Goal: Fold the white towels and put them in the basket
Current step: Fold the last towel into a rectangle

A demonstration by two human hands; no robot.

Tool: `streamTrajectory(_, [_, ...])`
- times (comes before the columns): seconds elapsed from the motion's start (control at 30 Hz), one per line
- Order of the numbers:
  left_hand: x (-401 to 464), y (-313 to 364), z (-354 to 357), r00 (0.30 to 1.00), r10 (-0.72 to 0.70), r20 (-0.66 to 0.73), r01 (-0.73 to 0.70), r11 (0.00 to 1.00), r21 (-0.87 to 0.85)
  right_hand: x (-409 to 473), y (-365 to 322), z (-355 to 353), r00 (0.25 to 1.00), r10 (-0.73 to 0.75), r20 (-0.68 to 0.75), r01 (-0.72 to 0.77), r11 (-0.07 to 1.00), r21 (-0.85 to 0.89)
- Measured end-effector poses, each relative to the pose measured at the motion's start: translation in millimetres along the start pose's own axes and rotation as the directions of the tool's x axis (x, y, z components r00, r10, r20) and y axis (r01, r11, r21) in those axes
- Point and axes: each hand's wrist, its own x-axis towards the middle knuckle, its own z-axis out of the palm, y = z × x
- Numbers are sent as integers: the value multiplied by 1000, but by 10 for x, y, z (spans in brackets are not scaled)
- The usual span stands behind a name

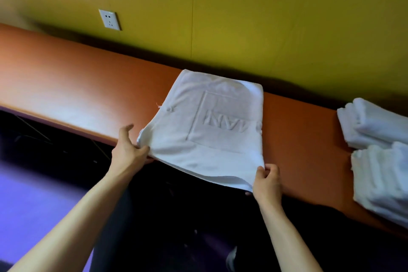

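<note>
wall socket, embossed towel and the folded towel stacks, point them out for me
wall socket (109, 19), head view, middle of its white faceplate
embossed towel (205, 130), head view, on the raised square panel
folded towel stacks (375, 150), head view, where the two piles meet at right

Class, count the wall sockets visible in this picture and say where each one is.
1. The wall socket is on the yellow wall, upper left, above the orange counter. Others may lie outside the view.
</note>
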Motion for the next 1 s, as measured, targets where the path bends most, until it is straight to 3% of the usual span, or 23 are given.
streamTrajectory(0.13, [-513,93,-154,977,133,164,-128,991,-42,-30,124,-368,995,83,45,-92,966,243])
streamTrajectory(0.3, [-962,36,-266,969,186,166,-154,970,-188,-124,200,-948,950,151,272,-272,827,492])
streamTrajectory(0.43, [-1202,-29,-335,918,304,254,-230,931,-283,-161,261,-1281,905,211,370,-401,716,572])
streamTrajectory(0.6, [-1172,-18,-274,923,379,58,-356,903,-241,-31,274,-1358,874,161,458,-484,369,794])
streamTrajectory(0.63, [-1116,0,-263,918,396,17,-386,902,-195,-5,265,-1343,888,109,447,-451,398,799])
streamTrajectory(0.73, [-869,100,-224,890,448,-84,-453,889,-70,123,187,-1213,940,-40,339,-236,644,728])
streamTrajectory(0.83, [-608,245,-111,886,459,-64,-463,879,-115,391,15,-1069,982,-135,135,57,882,469])
streamTrajectory(0.93, [-301,372,72,901,426,-77,-433,887,-161,761,-144,-880,965,-262,-14,257,934,247])
streamTrajectory(1.0, [-72,448,209,910,398,-120,-412,901,-138,1019,-241,-709,941,-338,-20,335,922,192])
